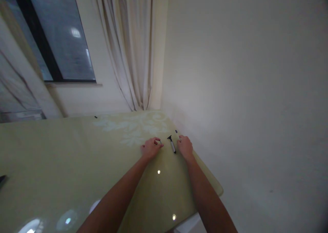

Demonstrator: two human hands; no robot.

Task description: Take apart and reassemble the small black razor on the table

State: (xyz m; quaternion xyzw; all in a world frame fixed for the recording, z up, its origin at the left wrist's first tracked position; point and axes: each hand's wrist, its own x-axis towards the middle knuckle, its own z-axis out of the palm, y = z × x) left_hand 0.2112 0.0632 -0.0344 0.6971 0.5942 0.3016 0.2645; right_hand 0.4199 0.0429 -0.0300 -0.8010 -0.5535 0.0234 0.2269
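Item (160,142), indistinct, pinched: left hand (151,147) | white stick (177,133), partly covered, gripped: right hand (185,146)

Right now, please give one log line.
left hand: pinching small slim object | right hand: holding white dark-tipped stick | between: black-grey T-shaped razor

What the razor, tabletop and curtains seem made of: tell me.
Razor: perhaps plastic and metal, from its black ends and silvery middle; finish too small to judge.
Tabletop: glossy, perhaps glass, with bright reflections.
Curtains: apparently matte fabric, hanging in soft folds.
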